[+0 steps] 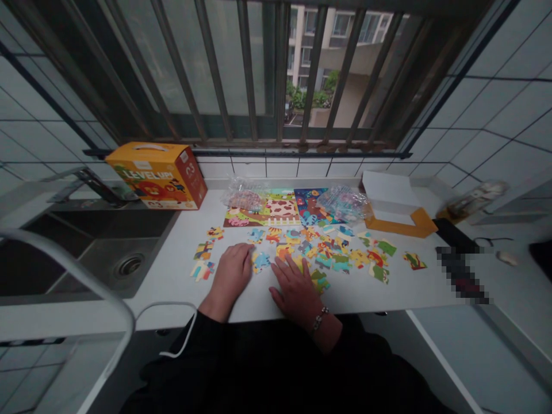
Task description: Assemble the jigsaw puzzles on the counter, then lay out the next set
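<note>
Several colourful jigsaw pieces (pixel 328 247) lie scattered on the white counter (pixel 172 276). My left hand (pixel 233 273) rests on the counter with its fingers curled, its fingertips touching a blue piece (pixel 260 261). My right hand (pixel 295 287) lies flat with fingers spread, its fingertips on the pieces at the near edge of the scatter. A bracelet sits on my right wrist. Behind the loose pieces lie two finished puzzle boards (pixel 276 210) and clear plastic bags (pixel 245 198) of pieces.
An orange puzzle box (pixel 157 175) stands at the back left beside a steel sink (pixel 107 247) and tap. An open white and orange box tray (pixel 394 210) sits at the back right. Barred window behind. A dark object (pixel 455 238) lies at right.
</note>
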Available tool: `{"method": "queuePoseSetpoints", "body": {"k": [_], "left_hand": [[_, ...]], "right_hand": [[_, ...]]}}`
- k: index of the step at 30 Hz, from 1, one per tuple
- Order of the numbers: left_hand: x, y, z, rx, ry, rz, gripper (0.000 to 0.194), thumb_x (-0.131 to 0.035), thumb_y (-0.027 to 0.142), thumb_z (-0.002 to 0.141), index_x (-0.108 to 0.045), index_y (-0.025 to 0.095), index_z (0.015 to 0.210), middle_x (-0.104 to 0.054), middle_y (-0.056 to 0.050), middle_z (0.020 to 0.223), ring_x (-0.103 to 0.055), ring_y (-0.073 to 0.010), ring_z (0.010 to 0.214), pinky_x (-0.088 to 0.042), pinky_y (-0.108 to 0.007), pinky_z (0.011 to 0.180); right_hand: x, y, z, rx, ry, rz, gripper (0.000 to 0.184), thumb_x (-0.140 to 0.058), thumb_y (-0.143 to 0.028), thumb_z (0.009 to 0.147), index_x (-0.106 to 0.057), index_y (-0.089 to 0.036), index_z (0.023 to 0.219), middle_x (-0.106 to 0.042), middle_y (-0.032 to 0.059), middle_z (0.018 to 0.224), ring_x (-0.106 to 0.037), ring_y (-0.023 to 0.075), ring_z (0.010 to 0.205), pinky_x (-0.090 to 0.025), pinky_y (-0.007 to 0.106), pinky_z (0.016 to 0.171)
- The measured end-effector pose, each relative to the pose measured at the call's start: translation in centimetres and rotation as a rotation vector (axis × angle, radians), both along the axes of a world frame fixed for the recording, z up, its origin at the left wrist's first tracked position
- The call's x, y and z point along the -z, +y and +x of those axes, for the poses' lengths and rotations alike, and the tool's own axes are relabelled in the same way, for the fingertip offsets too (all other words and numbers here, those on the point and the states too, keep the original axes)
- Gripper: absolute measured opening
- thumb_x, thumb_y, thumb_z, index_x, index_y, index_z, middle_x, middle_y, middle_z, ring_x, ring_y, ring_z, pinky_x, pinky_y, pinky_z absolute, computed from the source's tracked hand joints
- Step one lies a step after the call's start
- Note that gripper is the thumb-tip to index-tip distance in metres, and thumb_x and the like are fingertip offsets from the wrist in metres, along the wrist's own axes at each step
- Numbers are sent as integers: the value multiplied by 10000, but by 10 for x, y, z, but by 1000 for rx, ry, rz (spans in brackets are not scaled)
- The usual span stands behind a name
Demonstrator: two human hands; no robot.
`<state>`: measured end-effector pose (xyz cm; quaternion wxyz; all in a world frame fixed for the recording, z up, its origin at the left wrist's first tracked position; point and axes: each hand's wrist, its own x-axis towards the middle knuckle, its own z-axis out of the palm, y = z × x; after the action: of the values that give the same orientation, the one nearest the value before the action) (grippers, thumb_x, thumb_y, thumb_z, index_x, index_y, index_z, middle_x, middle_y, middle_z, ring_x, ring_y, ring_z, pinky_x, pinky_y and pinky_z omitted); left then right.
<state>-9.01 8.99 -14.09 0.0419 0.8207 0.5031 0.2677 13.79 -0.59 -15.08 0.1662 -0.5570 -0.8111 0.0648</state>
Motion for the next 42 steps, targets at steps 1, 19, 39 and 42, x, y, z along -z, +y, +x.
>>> {"method": "queuePoseSetpoints", "body": {"k": [1, 19, 39, 42], "left_hand": [[0, 8, 2, -19, 19, 11, 400, -452, 193, 1074, -706, 157, 1380, -720, -155, 1434, -661, -298, 1327, -515, -494, 1191], [4, -71, -10, 210, 33, -24, 329, -553, 244, 1093, -722, 249, 1375, -700, -122, 1476, -653, -289, 1360, -532, -528, 1156], [23, -91, -37, 105, -65, -14, 241, -669, 396, 1084, -780, 277, 1262, -724, -112, 1388, -682, -297, 1241, -554, -480, 1021], [21, -87, -38, 137, -46, -44, 243, -651, 376, 1095, -766, 291, 1292, -736, -91, 1428, -688, -291, 1268, -542, -494, 1045]], "right_hand": [[0, 1, -1, -47, 8, -2, 628, -539, -467, 1104, -469, -231, 1682, -430, 113, 1771, -271, 348, 1694, -61, 723, 1368], [-3, -10, 28, -371, 169, 2, 420, -576, -253, 1069, -673, -272, 1478, -682, 76, 1561, -503, 283, 1567, -276, 626, 1350], [-46, 100, 2, -301, -63, -59, 494, -791, -294, 945, -693, -155, 1408, -715, 160, 1271, -617, 309, 1210, -472, 446, 1105], [-40, 71, 21, -383, 51, -17, 538, -799, -244, 894, -690, -167, 1416, -684, 138, 1253, -609, 281, 1159, -496, 413, 1054]]}}
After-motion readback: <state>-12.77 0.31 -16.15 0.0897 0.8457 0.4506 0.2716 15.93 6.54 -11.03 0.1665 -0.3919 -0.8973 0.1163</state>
